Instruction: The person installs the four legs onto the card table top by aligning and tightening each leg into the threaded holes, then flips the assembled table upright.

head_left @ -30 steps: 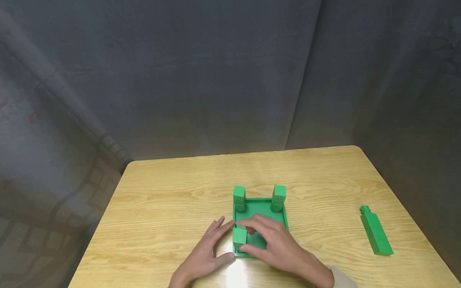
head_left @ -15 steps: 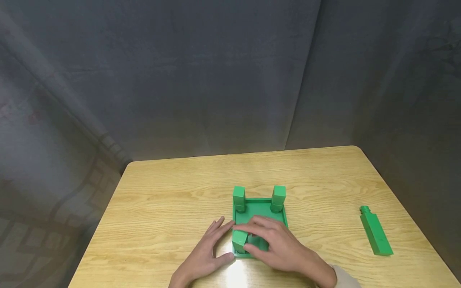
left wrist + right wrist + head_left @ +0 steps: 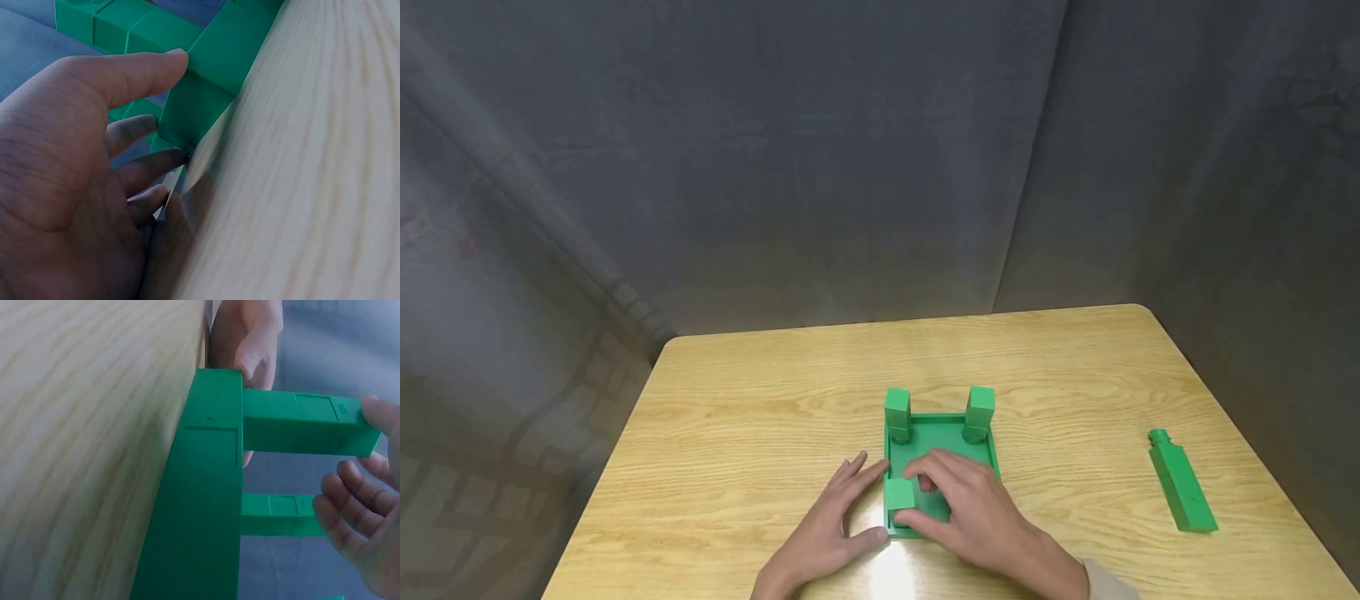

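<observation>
Both hands (image 3: 917,521) curl around the green leg (image 3: 898,493).

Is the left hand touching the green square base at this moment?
Touching. In the left wrist view, the left hand lies with its thumb tip against the green base at the near corner, no gap visible.

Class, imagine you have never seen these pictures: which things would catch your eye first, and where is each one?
First comes the green square base near the front middle of the wooden table, with green posts standing at its far corners. Next, the right hand grips the near-left post while the left hand rests against the base's left side. Last, a loose green post lies alone at the right.
</observation>
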{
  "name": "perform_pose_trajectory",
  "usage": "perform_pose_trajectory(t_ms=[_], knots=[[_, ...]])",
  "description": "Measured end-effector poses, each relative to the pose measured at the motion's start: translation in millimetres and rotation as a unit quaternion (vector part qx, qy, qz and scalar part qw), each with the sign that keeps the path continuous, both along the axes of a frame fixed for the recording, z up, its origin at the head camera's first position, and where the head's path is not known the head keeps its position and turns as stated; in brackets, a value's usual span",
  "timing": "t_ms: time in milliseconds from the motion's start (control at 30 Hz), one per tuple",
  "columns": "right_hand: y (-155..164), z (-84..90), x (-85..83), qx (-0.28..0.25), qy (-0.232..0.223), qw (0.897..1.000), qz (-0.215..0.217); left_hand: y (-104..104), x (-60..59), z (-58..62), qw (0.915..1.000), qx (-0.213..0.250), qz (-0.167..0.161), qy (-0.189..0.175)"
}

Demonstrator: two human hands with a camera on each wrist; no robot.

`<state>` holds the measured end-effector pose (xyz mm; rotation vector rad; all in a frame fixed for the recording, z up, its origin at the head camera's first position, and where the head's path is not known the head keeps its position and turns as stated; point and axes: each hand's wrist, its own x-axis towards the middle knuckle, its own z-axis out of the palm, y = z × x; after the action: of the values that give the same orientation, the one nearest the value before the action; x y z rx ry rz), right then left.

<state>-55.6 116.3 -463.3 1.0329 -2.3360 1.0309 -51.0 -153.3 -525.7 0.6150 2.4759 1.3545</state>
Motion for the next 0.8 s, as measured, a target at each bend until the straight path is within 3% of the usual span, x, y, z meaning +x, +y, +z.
perform_pose_trajectory(t_ms=[133,433,800], knots=[[3.7,2.7,-0.9,0.021,-0.012,1.0,0.013,-0.1,0.2,-0.2,1.0,-0.005,0.001,-0.001],[13.1,9.9,-4.3,0.023,-0.069,0.992,0.105,-0.8,0.1,-0.6,1.0,0.0,-0.004,-0.005],[11.0,10.7,-1.6,0.035,-0.099,0.991,0.082,-1.7,0.3,-0.6,1.0,-0.003,-0.002,0.003]])
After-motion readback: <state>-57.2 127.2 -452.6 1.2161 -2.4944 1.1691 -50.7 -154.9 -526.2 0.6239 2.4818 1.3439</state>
